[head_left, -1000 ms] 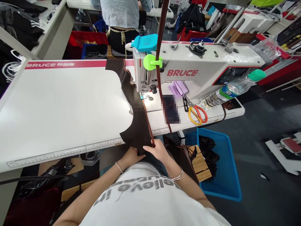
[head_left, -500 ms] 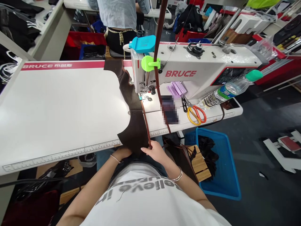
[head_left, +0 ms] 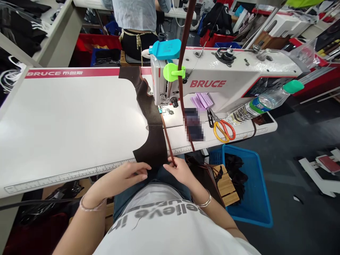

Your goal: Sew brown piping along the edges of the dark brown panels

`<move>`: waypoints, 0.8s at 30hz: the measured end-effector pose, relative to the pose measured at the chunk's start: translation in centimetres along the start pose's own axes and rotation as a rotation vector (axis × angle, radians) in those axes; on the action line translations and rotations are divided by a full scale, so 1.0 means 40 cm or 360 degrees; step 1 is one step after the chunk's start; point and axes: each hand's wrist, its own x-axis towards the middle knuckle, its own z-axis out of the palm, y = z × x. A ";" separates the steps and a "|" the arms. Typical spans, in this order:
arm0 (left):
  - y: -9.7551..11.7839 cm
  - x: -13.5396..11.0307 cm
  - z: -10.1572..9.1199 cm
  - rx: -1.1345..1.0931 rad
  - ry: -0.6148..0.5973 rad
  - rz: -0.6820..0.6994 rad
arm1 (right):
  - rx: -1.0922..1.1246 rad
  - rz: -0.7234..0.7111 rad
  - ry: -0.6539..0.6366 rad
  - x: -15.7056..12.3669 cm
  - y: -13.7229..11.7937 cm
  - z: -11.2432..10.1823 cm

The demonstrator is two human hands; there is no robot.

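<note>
A dark brown fabric piece lies over the sewing table's front edge and runs back to the needle area of the white sewing machine. From the presser foot, a narrow reddish-brown strip comes toward me along the fabric's right side. My right hand pinches this strip near its lower end. My left hand hovers by the fabric's lower left corner, fingers loosely apart and holding nothing I can see. Another length of brown strip hangs down in front of the machine.
Orange- and yellow-handled scissors, a water bottle, lilac paper slips and a blurred dark object lie under or beside the machine arm. A blue crate stands right. Behind the table, a person sits.
My left hand has come out from beneath the fabric's lower edge and moved up and left. The strip in my right hand now stands slightly away from the fabric's edge.
</note>
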 end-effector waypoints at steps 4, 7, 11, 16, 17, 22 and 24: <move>0.042 0.059 -0.026 0.0001 0.0701 0.0071 | 0.0487 0.0125 -0.0193 0.023 -0.010 -0.013; 0.057 0.144 -0.029 0.0406 0.1235 0.0221 | 0.0662 0.0141 -0.0216 0.042 -0.024 -0.016; 0.057 0.241 -0.017 0.0962 0.1304 0.0353 | 0.0649 0.0042 -0.0066 0.046 -0.050 -0.010; 0.053 0.277 0.014 0.1258 0.1117 0.0265 | 0.0592 -0.0125 0.0303 0.027 -0.062 0.008; 0.054 0.277 0.020 0.1274 0.1108 0.0258 | 0.0547 -0.0158 0.0389 0.023 -0.062 0.011; 0.064 0.273 0.041 0.1289 0.1120 0.0246 | 0.0606 -0.0171 0.0407 0.017 -0.054 0.020; 0.067 0.273 0.044 0.1297 0.1137 0.0237 | 0.0673 -0.0144 0.0290 0.020 -0.050 0.023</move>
